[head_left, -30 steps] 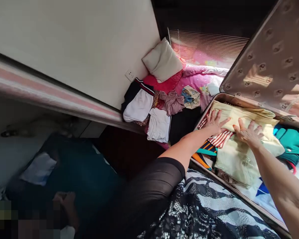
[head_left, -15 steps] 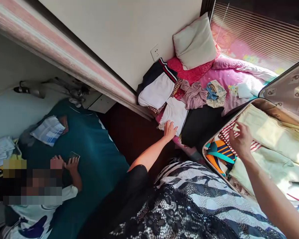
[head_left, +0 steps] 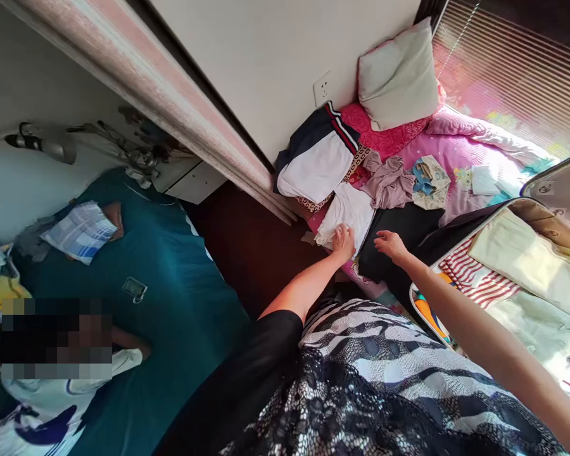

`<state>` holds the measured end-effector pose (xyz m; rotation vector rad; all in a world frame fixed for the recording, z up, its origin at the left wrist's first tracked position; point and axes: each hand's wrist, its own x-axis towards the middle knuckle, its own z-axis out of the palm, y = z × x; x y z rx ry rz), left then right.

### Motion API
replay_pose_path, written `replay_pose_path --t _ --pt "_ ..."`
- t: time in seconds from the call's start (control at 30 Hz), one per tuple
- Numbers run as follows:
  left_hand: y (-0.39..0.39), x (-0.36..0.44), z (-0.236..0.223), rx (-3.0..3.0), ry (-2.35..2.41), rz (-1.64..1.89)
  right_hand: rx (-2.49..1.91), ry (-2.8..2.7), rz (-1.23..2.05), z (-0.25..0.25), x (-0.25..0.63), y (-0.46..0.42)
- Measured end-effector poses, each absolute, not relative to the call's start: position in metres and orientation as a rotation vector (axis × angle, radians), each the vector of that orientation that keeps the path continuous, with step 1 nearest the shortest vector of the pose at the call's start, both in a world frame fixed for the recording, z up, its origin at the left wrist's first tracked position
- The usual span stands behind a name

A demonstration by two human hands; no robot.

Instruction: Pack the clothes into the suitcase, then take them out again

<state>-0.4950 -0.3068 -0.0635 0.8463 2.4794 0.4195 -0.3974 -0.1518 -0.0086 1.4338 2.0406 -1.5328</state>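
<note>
My left hand (head_left: 344, 242) is on the near edge of a folded white garment (head_left: 349, 212), its fingers curled and pinching the cloth. My right hand (head_left: 391, 246) hovers over black fabric (head_left: 394, 234) just right of that garment, fingers apart and holding nothing. Beyond the white garment lies a larger folded white and navy garment (head_left: 316, 164) with a striped band. To the right of it are a crumpled mauve garment (head_left: 390, 183) and a small cream and blue printed piece (head_left: 430, 180).
An open suitcase (head_left: 415, 297) stands at the right, holding a red-striped garment (head_left: 479, 269) and pale yellow clothes (head_left: 527, 253). A cushion (head_left: 399, 76) leans on the wall. At left, a person (head_left: 52, 392) leans on a green-covered bed (head_left: 185, 329) with a phone (head_left: 133, 288).
My right hand has moved left from the suitcase to over the black fabric. My left hand's fingers have curled on the white garment. The other person's hands have left the phone.
</note>
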Motion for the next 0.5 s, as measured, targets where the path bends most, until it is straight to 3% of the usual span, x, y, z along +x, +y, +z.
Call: replay_pose_path --t 0.23,0.5 --pt "-0.303 -0.500 -0.076 0.765 2.378 0.733 1.480 1.823 -1.722 -0.027 -0.431 -0.159" --pt "-0.346 -0.532 -0.057 0.930 2.354 0.981 1.524 1.439 -2.141 -0.042 -0.459 -0.164"
